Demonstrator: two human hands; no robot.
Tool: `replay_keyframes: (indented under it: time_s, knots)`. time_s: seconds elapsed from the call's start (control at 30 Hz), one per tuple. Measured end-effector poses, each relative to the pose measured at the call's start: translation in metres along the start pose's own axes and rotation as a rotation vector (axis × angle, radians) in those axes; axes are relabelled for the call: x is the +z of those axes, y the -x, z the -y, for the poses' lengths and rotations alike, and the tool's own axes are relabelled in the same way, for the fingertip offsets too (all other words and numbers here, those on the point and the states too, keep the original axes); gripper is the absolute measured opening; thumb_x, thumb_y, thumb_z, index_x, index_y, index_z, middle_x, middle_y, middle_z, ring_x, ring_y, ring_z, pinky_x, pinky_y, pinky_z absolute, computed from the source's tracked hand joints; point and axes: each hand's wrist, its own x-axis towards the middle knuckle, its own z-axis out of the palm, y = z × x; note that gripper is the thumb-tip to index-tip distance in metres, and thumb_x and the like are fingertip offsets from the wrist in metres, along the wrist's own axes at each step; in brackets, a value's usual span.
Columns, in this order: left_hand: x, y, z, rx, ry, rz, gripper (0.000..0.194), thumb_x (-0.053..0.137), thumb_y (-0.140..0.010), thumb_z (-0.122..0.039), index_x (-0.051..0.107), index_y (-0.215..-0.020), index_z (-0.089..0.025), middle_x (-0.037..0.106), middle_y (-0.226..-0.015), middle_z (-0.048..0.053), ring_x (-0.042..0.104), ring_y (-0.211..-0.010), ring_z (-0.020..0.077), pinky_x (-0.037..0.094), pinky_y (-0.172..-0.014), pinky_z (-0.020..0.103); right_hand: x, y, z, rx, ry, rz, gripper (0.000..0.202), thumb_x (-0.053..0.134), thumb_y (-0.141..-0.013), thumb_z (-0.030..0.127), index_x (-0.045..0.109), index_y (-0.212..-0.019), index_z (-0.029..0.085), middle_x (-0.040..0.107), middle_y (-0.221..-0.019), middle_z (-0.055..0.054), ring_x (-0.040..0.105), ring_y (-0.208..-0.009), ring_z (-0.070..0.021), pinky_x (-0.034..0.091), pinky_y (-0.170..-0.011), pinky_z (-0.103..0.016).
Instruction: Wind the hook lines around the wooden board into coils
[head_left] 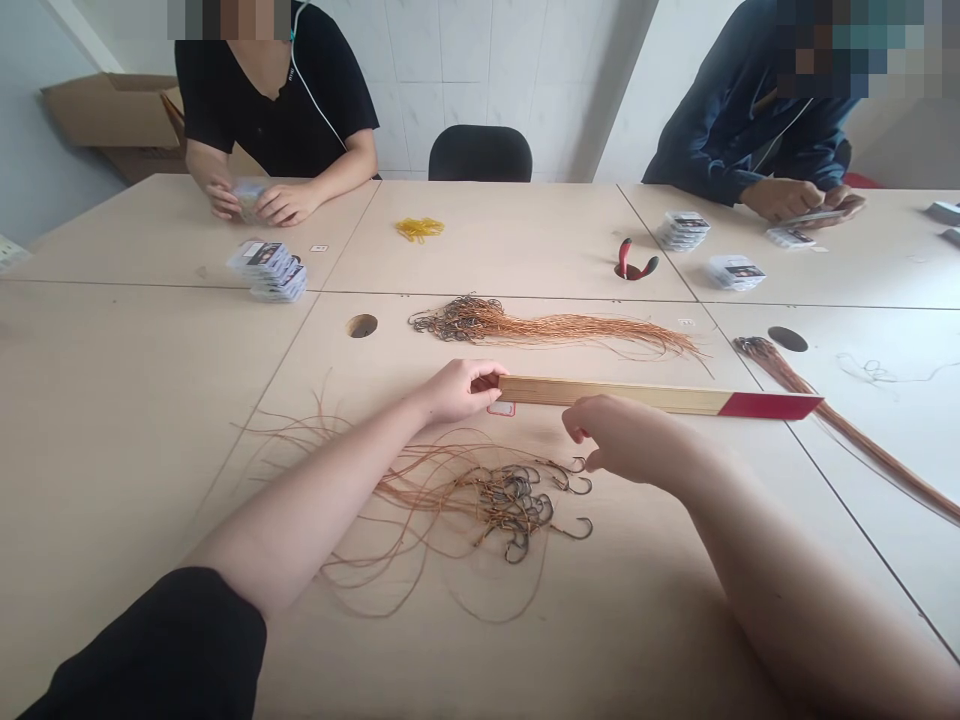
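While the left hand [463,390] pinches the left end of a long, narrow tan-and-red bar [664,397], the right hand [581,447] curls loosely, unclosed, near dark curved metal hooks [517,492] with copper-coloured lines [466,484], nearer than the bar on the pale worktop [637,620].

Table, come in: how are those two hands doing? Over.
Left hand at left end of red-tipped strip. Right hand half-open beside hooks. Loose lines run beneath left forearm.
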Motion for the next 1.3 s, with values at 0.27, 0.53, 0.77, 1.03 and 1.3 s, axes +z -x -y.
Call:
replay_keyframes:
  time_s: [0.27,0.53,0.77,1.03,1.3]
  knots:
    - [0.0,0.0,0.0,0.008,0.001,-0.001,0.026,0.053,-0.076,-0.023,0.058,-0.1,-0.016,0.063,-0.083,0.003,0.058,-0.074,0.0128,0.047,-0.069,0.027,-0.003,-0.008,0.002,0.065,0.002,0.125,0.015,0.067,-0.066,0.021,0.059,-0.079,0.02,0.06,-0.084,-0.001,0.05,-0.055,-0.0107,0.032,-0.046,-0.022]
    - [0.001,0.0,0.001,0.008,-0.003,-0.009,0.025,0.053,-0.076,-0.023,0.058,-0.1,-0.017,0.062,-0.082,0.002,0.057,-0.073,0.0126,0.046,-0.069,0.026,0.0,-0.002,0.002,0.016,-0.011,0.073,0.008,0.059,-0.074,0.02,0.059,-0.081,0.022,0.06,-0.085,-0.002,0.052,-0.059,-0.0121,0.034,-0.049,-0.023]
    - [0.001,0.0,0.0,0.011,-0.007,-0.006,0.026,0.052,-0.076,-0.025,0.058,-0.1,-0.016,0.062,-0.081,0.002,0.057,-0.073,0.0126,0.046,-0.069,0.026,-0.008,0.001,0.017,0.04,0.03,0.091,0.012,0.063,-0.073,0.029,0.06,-0.079,0.019,0.059,-0.08,-0.004,0.052,-0.057,-0.0127,0.033,-0.047,-0.022]
    - [0.001,0.0,0.001,0.015,0.001,-0.011,0.027,0.054,-0.075,-0.025,0.058,-0.1,-0.016,0.062,-0.083,0.003,0.057,-0.074,0.0132,0.047,-0.07,0.027,-0.004,-0.002,0.019,0.035,0.033,0.097,0.006,0.059,-0.072,0.018,0.061,-0.077,0.019,0.06,-0.075,-0.003,0.05,-0.052,-0.0121,0.032,-0.044,-0.022]
    - [0.0,0.0,0.0,0.011,0.006,-0.002,0.026,0.053,-0.076,-0.024,0.059,-0.1,-0.016,0.062,-0.084,0.003,0.057,-0.074,0.0129,0.047,-0.07,0.027,0.0,-0.001,0.015,0.002,0.016,0.093,0.009,0.055,-0.074,0.014,0.06,-0.079,0.019,0.06,-0.08,-0.003,0.053,-0.058,-0.0119,0.032,-0.047,-0.022]
